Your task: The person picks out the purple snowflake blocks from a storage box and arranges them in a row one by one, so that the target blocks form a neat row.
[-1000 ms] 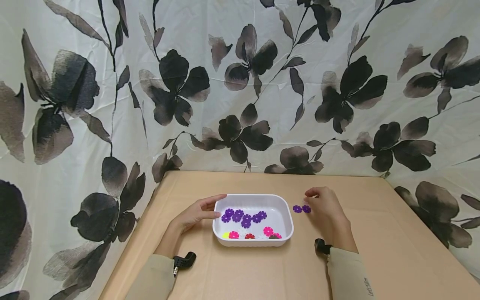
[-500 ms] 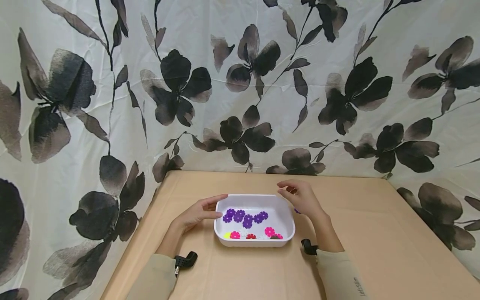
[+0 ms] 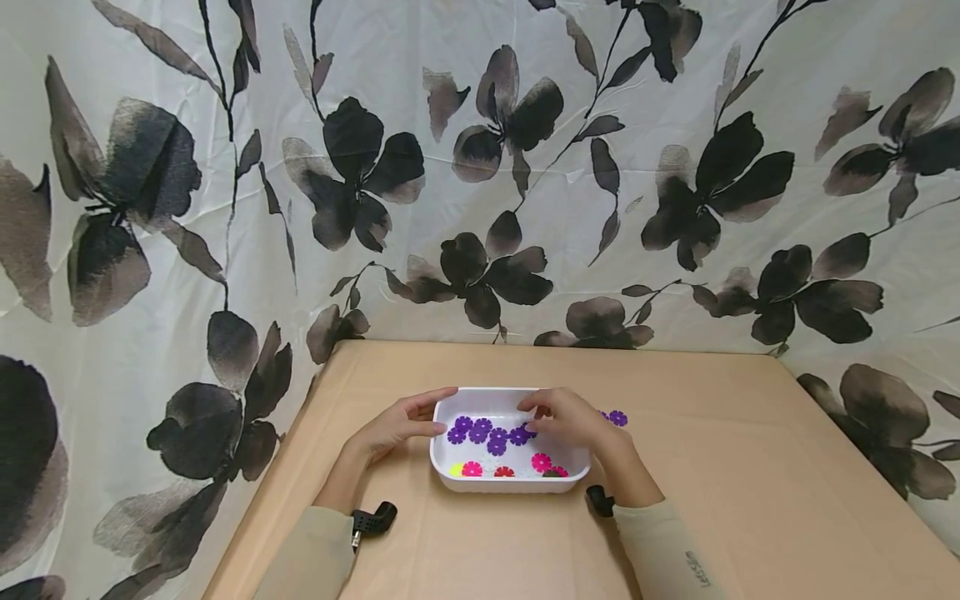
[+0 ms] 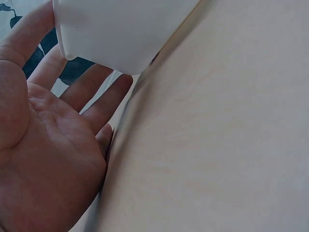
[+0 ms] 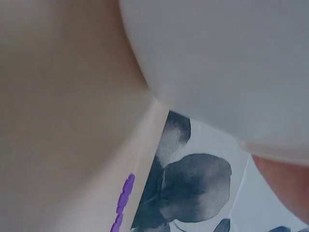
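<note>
A white plastic tray [image 3: 510, 485] stands on the table, holding several purple flower-shaped discs [image 3: 497, 442] and a few pink ones [image 3: 472, 469]. My left hand [image 3: 393, 427] grips the tray's left end, thumb at the rim; the left wrist view shows its other fingers [image 4: 108, 99] along the outside wall. Over the tray's right side is my right hand [image 3: 566, 417], fingers bent, thumb and forefinger apart just at the rightmost purple discs. In the right wrist view, the tray wall [image 5: 217, 58] hides most of that hand.
Right of the tray, two purple flower-shaped discs [image 3: 618, 417] lie on the tan table [image 3: 750, 467], one partly behind my right hand. A red disc [image 3: 504, 472] and a yellow disc [image 3: 456, 470] sit by the tray's near wall. Floral cloth [image 3: 510, 192] hangs behind the table.
My right hand has moved left from beside the two purple discs on the table, over the tray's rim and into the tray. My left hand keeps its grip on the tray.
</note>
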A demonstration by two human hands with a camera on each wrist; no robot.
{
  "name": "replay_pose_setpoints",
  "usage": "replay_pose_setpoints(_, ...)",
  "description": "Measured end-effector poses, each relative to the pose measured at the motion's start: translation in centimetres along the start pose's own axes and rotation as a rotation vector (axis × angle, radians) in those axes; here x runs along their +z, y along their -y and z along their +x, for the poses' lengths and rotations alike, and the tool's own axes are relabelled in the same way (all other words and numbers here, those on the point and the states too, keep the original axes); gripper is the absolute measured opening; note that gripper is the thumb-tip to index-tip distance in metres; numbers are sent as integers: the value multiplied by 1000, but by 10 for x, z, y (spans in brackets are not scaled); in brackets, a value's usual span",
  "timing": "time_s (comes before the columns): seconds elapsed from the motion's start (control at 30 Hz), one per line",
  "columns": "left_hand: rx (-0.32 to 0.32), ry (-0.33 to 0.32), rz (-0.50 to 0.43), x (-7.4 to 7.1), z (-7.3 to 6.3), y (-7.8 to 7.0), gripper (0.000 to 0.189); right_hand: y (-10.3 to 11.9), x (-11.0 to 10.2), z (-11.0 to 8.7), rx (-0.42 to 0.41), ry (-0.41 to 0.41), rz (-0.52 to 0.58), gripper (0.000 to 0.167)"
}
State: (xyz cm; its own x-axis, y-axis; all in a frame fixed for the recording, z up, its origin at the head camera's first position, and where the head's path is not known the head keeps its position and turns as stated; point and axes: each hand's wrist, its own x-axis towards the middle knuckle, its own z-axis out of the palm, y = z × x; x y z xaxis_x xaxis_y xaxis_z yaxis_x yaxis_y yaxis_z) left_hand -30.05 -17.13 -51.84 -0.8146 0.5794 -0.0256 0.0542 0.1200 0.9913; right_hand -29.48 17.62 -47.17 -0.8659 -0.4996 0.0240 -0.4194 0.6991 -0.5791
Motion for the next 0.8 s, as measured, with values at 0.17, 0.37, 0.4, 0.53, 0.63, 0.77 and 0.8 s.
replay_pose_setpoints(0.17, -1, -1, 0, 1, 0, 0, 67, 4, 11, 1, 21, 32, -183, 36)
replay_pose_setpoints(0.37, 0, 2, -1, 0, -1, 0, 67, 8, 18, -1, -58, 12, -326, 31)
replay_pose_setpoints(0.4, 0, 4, -2, 0, -1, -1, 67, 9, 18, -1, -69, 8, -338, 29)
replay_pose_setpoints(0.53, 7, 16, -2, -2, -1, 0, 68, 11, 20, -3, -70, -4, -377, 25)
replay_pose_setpoints(0.63, 12, 21, 3, -3, -1, 0, 69, 11, 21, -3, -61, -9, -388, 24)
replay_pose_setpoints(0.77, 15, 23, 5, -5, -1, 2, 69, 11, 23, -3, -60, -10, -386, 21)
replay_pose_setpoints(0.8, 15, 24, 4, -5, -2, 2, 69, 11, 24, -2, -60, -10, -384, 20)
